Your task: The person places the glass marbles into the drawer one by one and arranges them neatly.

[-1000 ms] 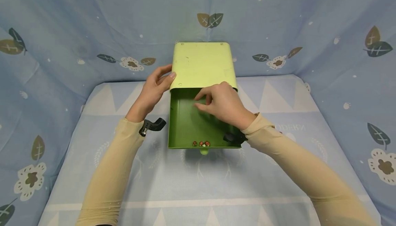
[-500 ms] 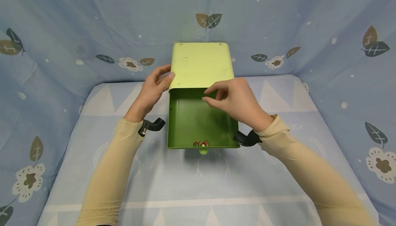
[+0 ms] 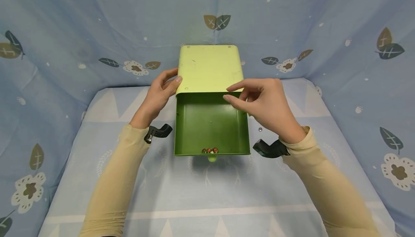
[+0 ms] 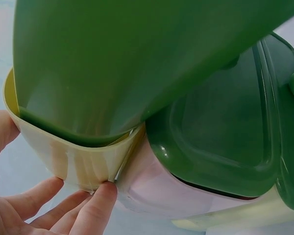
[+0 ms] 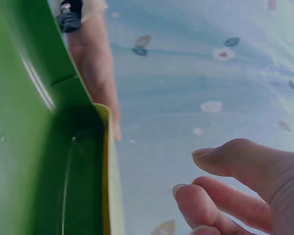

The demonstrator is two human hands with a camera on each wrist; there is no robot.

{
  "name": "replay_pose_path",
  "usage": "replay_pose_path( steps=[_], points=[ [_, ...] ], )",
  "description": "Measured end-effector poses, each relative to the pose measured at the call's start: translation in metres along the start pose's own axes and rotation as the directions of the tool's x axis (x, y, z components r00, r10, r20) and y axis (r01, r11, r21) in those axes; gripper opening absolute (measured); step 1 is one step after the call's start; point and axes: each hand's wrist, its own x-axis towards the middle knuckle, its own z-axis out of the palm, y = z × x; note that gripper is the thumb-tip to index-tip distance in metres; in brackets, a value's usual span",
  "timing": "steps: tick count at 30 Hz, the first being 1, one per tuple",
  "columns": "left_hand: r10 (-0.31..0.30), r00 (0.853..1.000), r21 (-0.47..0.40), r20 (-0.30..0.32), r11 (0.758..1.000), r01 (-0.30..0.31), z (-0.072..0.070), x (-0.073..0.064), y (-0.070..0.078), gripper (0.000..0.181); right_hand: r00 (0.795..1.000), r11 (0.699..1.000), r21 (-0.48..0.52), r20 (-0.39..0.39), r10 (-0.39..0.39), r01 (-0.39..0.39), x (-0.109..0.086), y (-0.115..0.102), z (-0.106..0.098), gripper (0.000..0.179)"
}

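A pale yellow-green drawer cabinet (image 3: 210,69) stands at the back, its dark green drawer (image 3: 212,129) pulled out toward me. Several small red shiny beads (image 3: 210,150) lie along the drawer's front wall, above a green knob (image 3: 212,159). My left hand (image 3: 159,94) steadies the casing, thumb at the top edge and fingertips against its side (image 4: 73,161). Over the drawer's back right corner is my right hand (image 3: 264,102), thumb and index finger apart with nothing between them. In the right wrist view, its fingertips (image 5: 186,193) are beside the casing, apart from it.
A small silvery bead (image 3: 260,129) lies on the patterned tablecloth (image 3: 259,190), right of the drawer. The left wrist view shows a pink casing (image 4: 152,186) with a closed green drawer (image 4: 220,122) below the pulled-out one. Blue patterned curtain (image 3: 129,21) surrounds the table.
My right hand has moved right, from over the drawer's middle to its right back corner. The silvery bead on the cloth has come into sight. My left hand stays on the casing.
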Motion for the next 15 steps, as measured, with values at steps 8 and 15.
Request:
replay_pose_path(
  steps=[8,15],
  points=[
    [0.001,1.0,-0.002,-0.002,1.0,-0.001,-0.001,0.0,-0.001,0.065,0.995,0.994,0.101,-0.093,0.047,-0.037,-0.017,-0.005,-0.013,0.012],
    [0.006,1.0,0.0,-0.002,1.0,-0.006,-0.001,0.0,-0.001,0.064,0.985,0.988,0.157,-0.168,0.032,-0.005,-0.03,-0.008,-0.022,0.02]
  ],
)
